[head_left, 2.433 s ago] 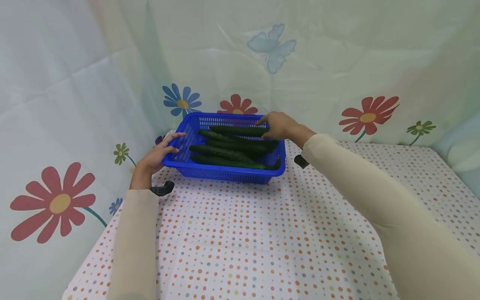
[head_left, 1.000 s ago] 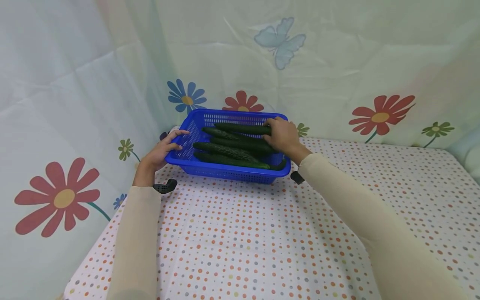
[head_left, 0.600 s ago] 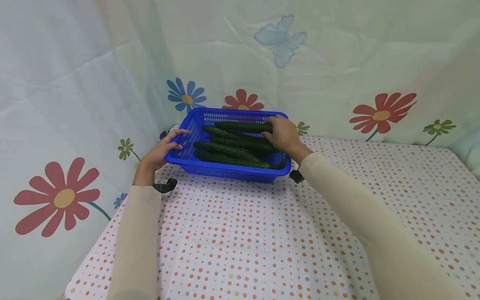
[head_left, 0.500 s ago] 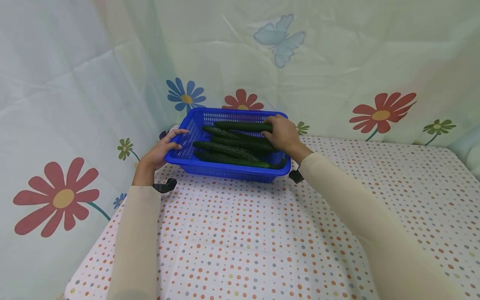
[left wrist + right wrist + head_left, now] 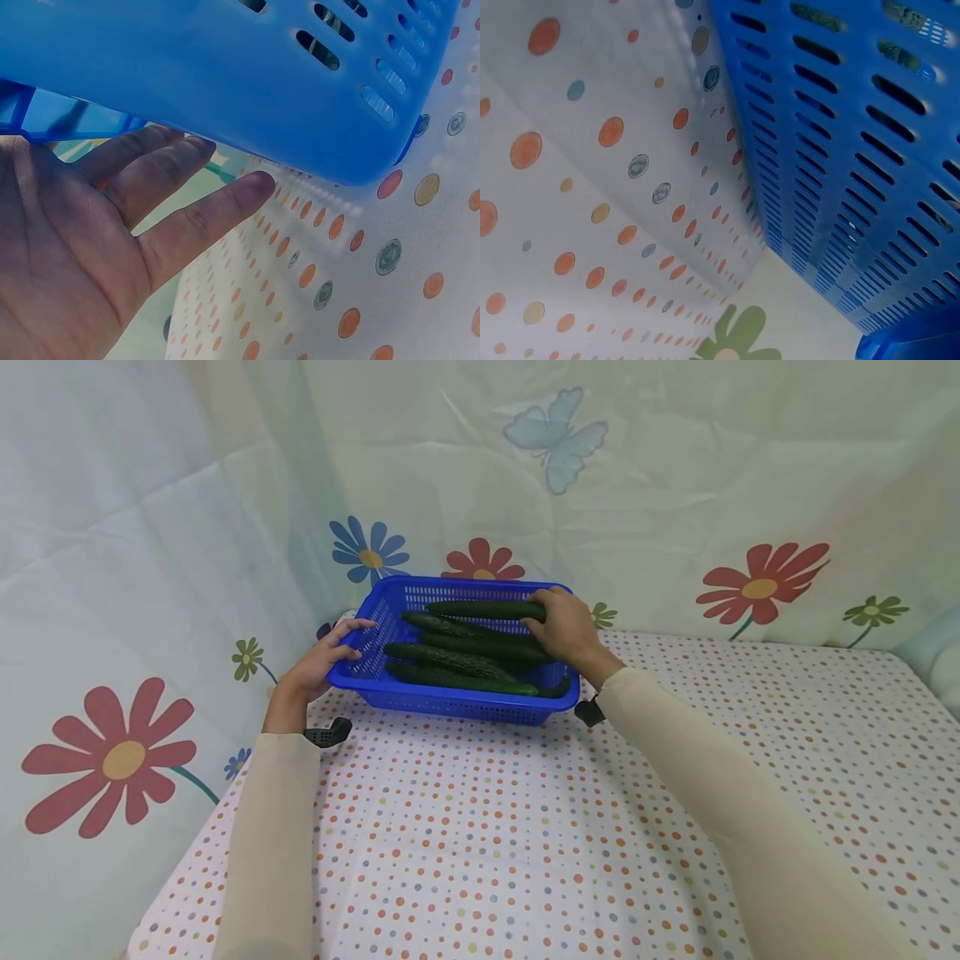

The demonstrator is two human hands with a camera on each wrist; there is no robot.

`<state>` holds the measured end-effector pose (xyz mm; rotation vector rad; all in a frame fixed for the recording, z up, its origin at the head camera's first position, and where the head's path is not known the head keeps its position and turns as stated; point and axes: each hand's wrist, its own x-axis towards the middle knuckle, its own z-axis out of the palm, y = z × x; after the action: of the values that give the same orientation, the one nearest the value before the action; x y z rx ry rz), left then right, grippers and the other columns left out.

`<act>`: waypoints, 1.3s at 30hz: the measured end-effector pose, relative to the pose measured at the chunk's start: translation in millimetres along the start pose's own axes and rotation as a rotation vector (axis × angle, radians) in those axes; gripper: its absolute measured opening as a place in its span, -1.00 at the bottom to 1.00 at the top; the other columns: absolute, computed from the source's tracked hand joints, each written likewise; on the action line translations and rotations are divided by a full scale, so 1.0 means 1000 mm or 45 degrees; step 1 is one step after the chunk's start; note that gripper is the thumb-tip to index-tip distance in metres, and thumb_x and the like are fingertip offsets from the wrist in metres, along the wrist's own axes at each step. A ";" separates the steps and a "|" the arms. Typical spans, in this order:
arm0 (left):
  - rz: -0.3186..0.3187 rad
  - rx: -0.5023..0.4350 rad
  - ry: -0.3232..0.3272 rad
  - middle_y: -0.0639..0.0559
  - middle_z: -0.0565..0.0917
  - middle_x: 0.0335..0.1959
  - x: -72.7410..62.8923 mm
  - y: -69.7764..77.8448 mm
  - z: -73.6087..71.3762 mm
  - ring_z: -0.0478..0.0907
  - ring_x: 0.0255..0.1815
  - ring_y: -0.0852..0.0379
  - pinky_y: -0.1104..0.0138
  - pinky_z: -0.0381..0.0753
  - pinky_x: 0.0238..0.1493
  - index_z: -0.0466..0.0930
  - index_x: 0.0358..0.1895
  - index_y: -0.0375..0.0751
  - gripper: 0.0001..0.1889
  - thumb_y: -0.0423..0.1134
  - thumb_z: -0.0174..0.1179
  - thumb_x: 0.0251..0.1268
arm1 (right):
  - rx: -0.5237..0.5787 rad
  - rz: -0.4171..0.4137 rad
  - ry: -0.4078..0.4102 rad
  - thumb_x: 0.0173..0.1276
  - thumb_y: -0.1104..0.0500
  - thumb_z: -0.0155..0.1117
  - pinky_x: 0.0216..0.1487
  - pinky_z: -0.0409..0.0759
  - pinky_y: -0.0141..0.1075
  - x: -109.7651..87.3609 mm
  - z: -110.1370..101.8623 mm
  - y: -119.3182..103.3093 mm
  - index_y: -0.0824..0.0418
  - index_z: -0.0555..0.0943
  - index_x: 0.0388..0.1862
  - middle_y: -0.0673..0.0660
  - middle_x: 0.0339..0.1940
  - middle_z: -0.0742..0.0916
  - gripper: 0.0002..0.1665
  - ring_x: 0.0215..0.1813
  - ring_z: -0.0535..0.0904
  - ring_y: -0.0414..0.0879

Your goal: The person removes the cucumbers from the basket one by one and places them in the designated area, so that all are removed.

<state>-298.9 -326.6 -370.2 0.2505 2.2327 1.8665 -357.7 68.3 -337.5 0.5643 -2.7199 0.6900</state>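
A blue plastic basket [image 5: 450, 699] with slotted walls sits on the table, several dark green cucumbers inside it. My left hand [image 5: 318, 664] holds the basket's left rim, thumb and a finger reaching over it. In the left wrist view, other fingers of the left hand [image 5: 157, 180] extend outside, below the rim. At the back right, my right hand [image 5: 566, 625] grips the right end of the rearmost cucumber [image 5: 480, 609]. Another long cucumber [image 5: 457, 662] lies near the front wall. The right wrist view shows the basket's slotted side [image 5: 832, 165] but not the right hand.
A white cloth with coloured dots [image 5: 465, 827] covers the table. A flower-printed curtain [image 5: 675, 485] hangs close behind the basket and along the left side. Black wrist mounts [image 5: 330, 733] are worn on both arms.
My right hand has moved from above the basket's back right onto the rear cucumber's end and now grips it. That cucumber is slightly raised. The left hand stays on the rim.
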 end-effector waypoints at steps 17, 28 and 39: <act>-0.005 -0.015 0.008 -0.15 -0.07 0.60 0.000 0.000 0.000 0.05 0.53 -0.36 -0.26 0.26 0.34 0.24 0.42 0.12 -0.43 -0.41 -0.16 0.39 | 0.180 0.047 0.150 0.36 0.04 0.30 0.19 0.52 0.06 -0.003 -0.004 0.001 0.24 0.61 0.17 0.27 0.11 0.66 -0.53 0.13 0.58 0.18; 0.005 -0.028 -0.002 -0.15 -0.09 0.60 -0.001 -0.001 0.000 0.06 0.53 -0.35 -0.27 0.25 0.34 0.23 0.43 0.09 -0.43 -0.41 -0.16 0.39 | 0.351 0.126 0.274 0.35 0.00 0.32 0.02 0.55 0.03 -0.011 -0.002 0.010 0.22 0.61 0.17 0.27 0.10 0.68 -0.51 0.05 0.59 0.15; 0.006 -0.018 -0.003 -0.14 -0.06 0.59 0.000 -0.002 -0.001 0.09 0.51 -0.32 -0.27 0.25 0.36 0.24 0.41 0.13 -0.43 -0.41 -0.17 0.38 | 0.468 0.163 0.385 0.31 0.00 0.36 0.02 0.56 0.00 -0.032 -0.005 0.013 0.23 0.62 0.16 0.27 0.08 0.70 -0.49 0.05 0.61 0.14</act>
<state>-299.2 -327.5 -372.1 0.2556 2.2182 1.8825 -334.2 91.3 -349.8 0.3289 -2.3741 1.2152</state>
